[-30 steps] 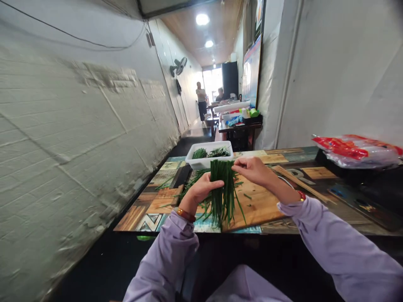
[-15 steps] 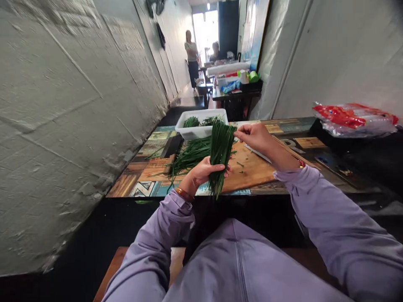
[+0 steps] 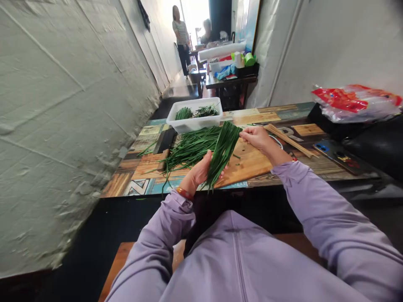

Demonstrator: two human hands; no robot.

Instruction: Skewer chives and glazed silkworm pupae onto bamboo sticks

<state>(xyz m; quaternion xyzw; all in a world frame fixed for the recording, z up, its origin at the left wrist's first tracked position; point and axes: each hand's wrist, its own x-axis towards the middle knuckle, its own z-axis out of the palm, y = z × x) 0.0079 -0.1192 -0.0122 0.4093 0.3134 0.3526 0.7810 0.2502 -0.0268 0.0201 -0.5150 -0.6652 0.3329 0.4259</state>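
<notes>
Being clamped in the left hand (image 3: 201, 170), chives (image 3: 222, 151) are best evened by the right hand (image 3: 256, 137) pinching tips at one o'clock.

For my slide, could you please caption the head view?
Left hand grips a chive bundle above the cutting board; right hand pinches its tips.

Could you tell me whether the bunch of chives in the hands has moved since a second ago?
Yes. The bunch of chives has tilted from upright before the white tub toward the cutting board.
</notes>
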